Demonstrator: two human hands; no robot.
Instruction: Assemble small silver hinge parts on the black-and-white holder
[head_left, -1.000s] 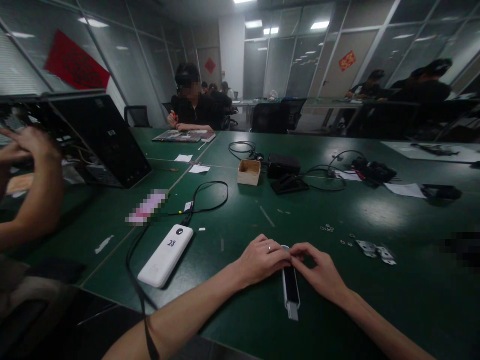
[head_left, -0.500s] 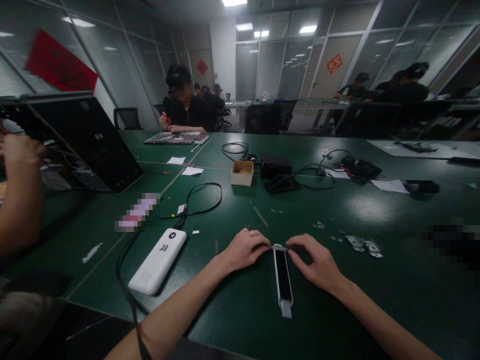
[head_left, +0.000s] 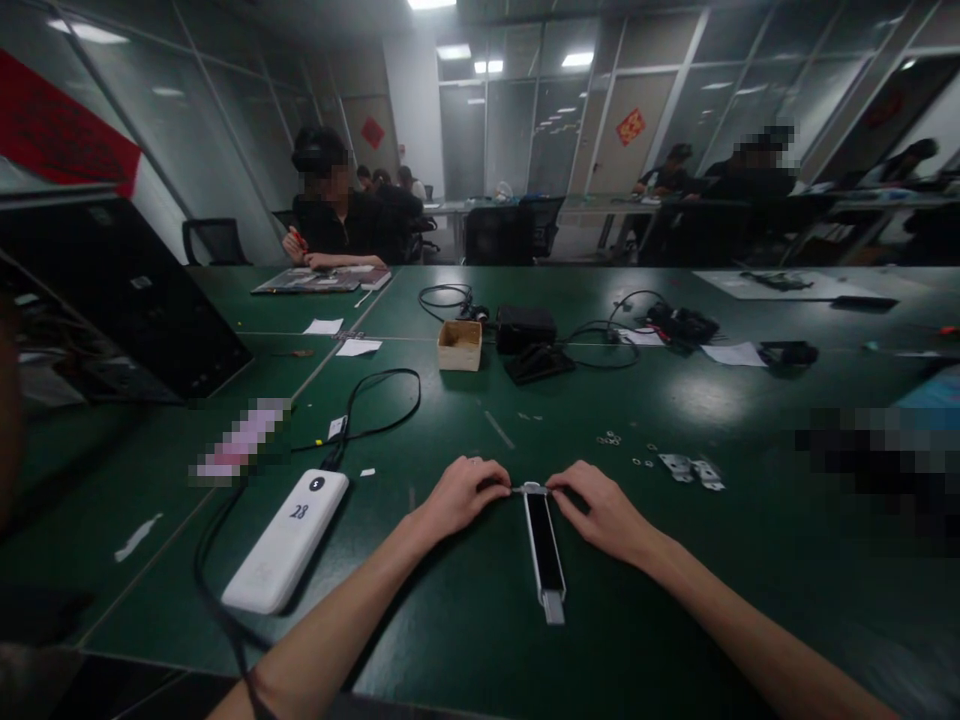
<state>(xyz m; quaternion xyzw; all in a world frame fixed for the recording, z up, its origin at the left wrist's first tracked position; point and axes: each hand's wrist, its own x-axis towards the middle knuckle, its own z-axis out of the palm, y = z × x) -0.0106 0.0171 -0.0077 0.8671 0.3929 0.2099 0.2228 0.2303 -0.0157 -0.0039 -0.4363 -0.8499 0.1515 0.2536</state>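
Note:
A long, narrow piece with a black face and a pale metal rim point(head_left: 544, 545) lies on the green table point(head_left: 450, 640) in front of me, a grey tab sticking out at its near end. My left hand point(head_left: 466, 505) is closed in a pinch at the left of its far end, on a small thin part point(head_left: 517, 490). From the right, my right hand point(head_left: 600, 512) pinches at the same far end. What its fingertips hold is too small to make out. Right of that hand lie bent metal brackets point(head_left: 691, 469) and several small rings point(head_left: 611, 438).
To the left lies a white power bank point(head_left: 289, 540) marked 28, with black cables point(head_left: 375, 435). A small open box point(head_left: 459, 347) and black adapters point(head_left: 529, 335) stand farther back. A computer case point(head_left: 127, 290) leans at the far left. Across the table sits a person point(head_left: 337, 215).
My view has swung slightly to the right, so everything sits farther left in it. Both hands stay at the far end of the narrow piece, with little visible change in their grip.

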